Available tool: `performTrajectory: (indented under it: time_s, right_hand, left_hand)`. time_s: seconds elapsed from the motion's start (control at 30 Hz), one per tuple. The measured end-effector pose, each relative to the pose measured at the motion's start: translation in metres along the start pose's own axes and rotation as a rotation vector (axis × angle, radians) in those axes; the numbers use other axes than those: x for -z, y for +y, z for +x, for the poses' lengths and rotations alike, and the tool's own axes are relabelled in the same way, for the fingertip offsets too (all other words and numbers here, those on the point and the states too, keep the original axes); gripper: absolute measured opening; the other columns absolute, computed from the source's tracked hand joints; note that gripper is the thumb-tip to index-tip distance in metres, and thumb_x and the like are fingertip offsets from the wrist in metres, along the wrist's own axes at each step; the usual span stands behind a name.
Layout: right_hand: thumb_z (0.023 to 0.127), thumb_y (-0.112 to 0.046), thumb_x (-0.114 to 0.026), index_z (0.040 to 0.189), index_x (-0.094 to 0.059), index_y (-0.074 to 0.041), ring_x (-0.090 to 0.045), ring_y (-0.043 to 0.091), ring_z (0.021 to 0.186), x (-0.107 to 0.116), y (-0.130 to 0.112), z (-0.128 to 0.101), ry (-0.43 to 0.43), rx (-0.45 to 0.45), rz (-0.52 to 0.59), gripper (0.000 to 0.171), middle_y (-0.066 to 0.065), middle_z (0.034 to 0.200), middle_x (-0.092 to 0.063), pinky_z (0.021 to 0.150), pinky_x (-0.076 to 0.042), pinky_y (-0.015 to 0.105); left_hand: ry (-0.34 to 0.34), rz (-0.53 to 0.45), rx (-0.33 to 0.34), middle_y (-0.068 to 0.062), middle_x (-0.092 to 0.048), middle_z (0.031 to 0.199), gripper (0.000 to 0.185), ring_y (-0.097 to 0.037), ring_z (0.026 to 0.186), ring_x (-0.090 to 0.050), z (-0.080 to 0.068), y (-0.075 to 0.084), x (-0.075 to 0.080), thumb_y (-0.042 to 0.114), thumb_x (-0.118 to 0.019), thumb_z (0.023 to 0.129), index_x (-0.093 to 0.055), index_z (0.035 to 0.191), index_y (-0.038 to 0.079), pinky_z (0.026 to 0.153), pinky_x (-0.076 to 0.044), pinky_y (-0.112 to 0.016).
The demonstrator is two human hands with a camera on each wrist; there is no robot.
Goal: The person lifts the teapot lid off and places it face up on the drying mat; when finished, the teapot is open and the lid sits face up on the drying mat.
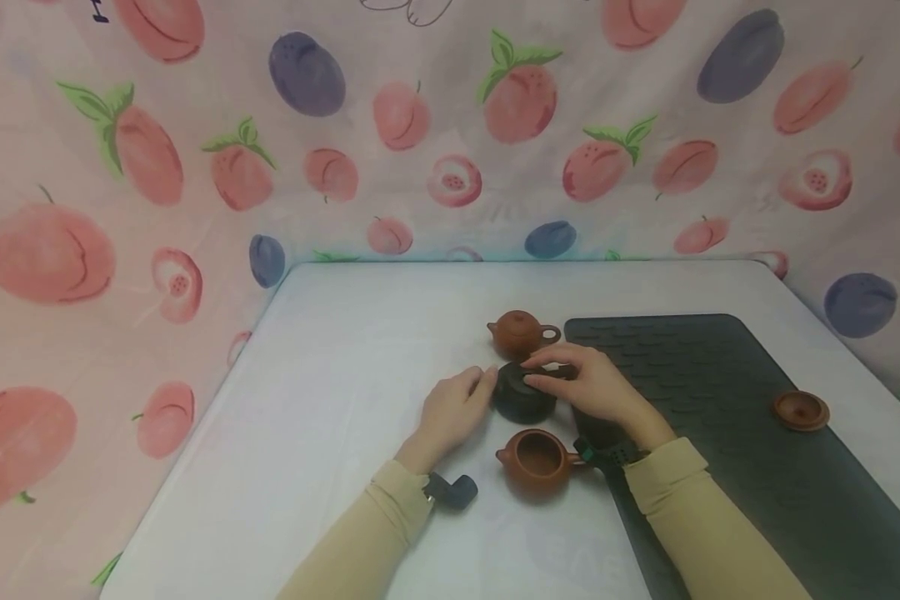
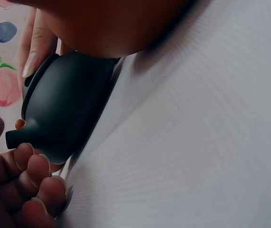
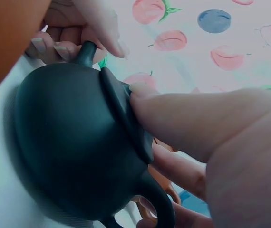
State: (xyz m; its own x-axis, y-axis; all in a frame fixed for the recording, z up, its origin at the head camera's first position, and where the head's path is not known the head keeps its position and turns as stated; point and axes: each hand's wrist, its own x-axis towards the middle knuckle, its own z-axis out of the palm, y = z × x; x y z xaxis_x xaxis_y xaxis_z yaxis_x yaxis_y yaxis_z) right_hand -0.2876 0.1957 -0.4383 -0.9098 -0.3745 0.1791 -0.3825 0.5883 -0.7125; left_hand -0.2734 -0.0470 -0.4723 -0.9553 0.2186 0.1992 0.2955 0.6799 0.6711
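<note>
Table: white cloth (image 1: 345,375) covers it, with fruit-print fabric (image 1: 157,167) hung behind and to the sides.
Nearest pot: an open, lidless brown clay teapot (image 1: 537,461) stands close to the person, between the two tan sleeves.
Dark teapot: the black teapot (image 1: 523,393) sits on the cloth just left of the mat, lid on, spout pointing left.
Left hand: the left hand (image 1: 453,412) rests beside the black teapot, its curled fingertips (image 2: 35,171) touching the spout and body.
Right hand: the right hand (image 1: 596,385) reaches over the pot, thumb and fingertips (image 3: 173,114) pinching the lid's rim.
Mat: a dark ribbed mat (image 1: 720,417) lies to the right; a loose brown lid (image 1: 801,410) lies on it, well apart from the hands.
Farthest pot: a lidded brown teapot (image 1: 521,333) stands just behind the black one.
</note>
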Motion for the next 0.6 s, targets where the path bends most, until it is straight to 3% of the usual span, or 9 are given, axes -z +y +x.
performTrajectory:
  time_s: [0.33,0.6]
  right_hand:
    - [0.092,-0.036,-0.079,0.115,-0.078,-0.029,-0.061,0.02,0.113,-0.0009,-0.0024,0.0007,-0.002,0.003,-0.023,0.024,-0.009,0.115,-0.072,0.094,-0.052,0.048]
    - [0.09,-0.037,-0.081,0.112,-0.08,-0.031,-0.06,0.02,0.116,-0.0004,-0.0034,0.0004,0.03,-0.023,-0.04,0.022,-0.009,0.116,-0.072,0.1,-0.044,0.053]
  left_hand:
    - [-0.002,0.006,-0.01,0.004,-0.045,0.06,0.052,-0.016,0.062,-0.05,0.0006,-0.0004,-0.0003,0.05,-0.039,0.109,-0.05,0.068,0.019,0.055,-0.035,-0.032]
    - [0.003,-0.002,-0.018,0.004,-0.044,0.06,0.053,-0.017,0.064,-0.052,0.0006,-0.0008,-0.001,0.052,-0.038,0.108,-0.051,0.069,0.019,0.057,-0.036,-0.033]
